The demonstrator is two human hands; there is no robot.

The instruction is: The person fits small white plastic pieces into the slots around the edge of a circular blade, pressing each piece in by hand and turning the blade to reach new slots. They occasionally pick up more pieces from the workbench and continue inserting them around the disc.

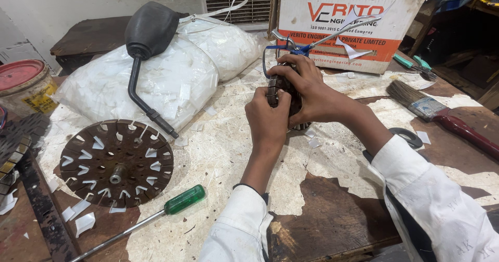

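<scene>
At the center of the frame, slightly above the middle, I see both hands wrapped around a small round slotted metal core [283,93], held upright just above the worn, paint-flaked workbench [332,215]. My left hand [267,119] grips its near side with the fingers curled tight, and my right hand [312,93] closes over its top and far side, so the core shows only in the gap between them. Just above the right hand, a blue-handled pair of scissors [306,46] juts toward the upper right, touching or tucked behind the fingers; I cannot tell which. Behind it, at the top right, stands an open cardboard box [338,33] printed in orange and white. To the left, a bulging clear bag of white paper slips [176,69] fills the upper middle, with a black rubber bulb on a bent black tube [148,30] resting across it. At lower left lies a rusty round disc with slots [117,163], white slips poking from its slots, and just below it a green-handled screwdriver [184,199] points toward the lower left corner. A paintbrush with a dark red handle [442,116] lies at the right edge, a roll of black tape [408,136] near my right sleeve, and a red-lidded tub [21,80] sits at the far left.
</scene>
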